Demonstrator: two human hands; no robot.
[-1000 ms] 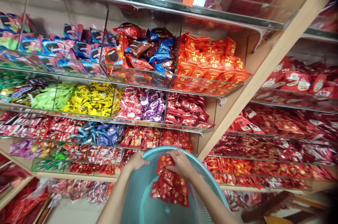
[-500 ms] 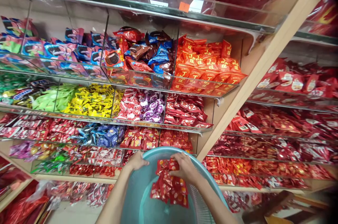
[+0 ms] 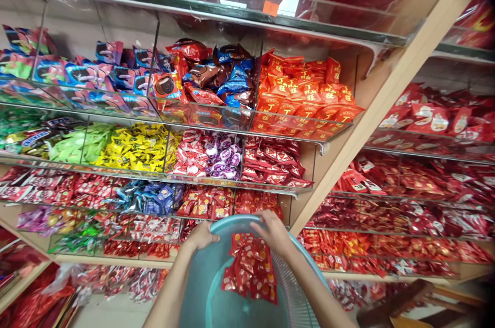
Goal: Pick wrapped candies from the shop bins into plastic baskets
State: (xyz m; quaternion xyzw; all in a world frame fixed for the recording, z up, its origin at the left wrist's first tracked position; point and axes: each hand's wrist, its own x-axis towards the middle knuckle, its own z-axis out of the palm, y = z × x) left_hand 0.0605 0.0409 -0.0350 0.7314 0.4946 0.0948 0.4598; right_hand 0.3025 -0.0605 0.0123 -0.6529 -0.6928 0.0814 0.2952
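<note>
left hand (image 3: 201,236) pinching the far-left rim of a round turquoise plastic basket (image 3: 207,271); right hand (image 3: 274,234) with thumb and fingers parted near its far edge; flat glossy red packets (image 3: 249,268) piled inside; probably light, slippery, contents crushable; best pinched by their edges

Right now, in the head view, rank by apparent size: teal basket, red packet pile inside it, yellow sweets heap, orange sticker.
1. Teal basket
2. Red packet pile and yellow sweets heap: too alike to rank
3. Orange sticker
</note>
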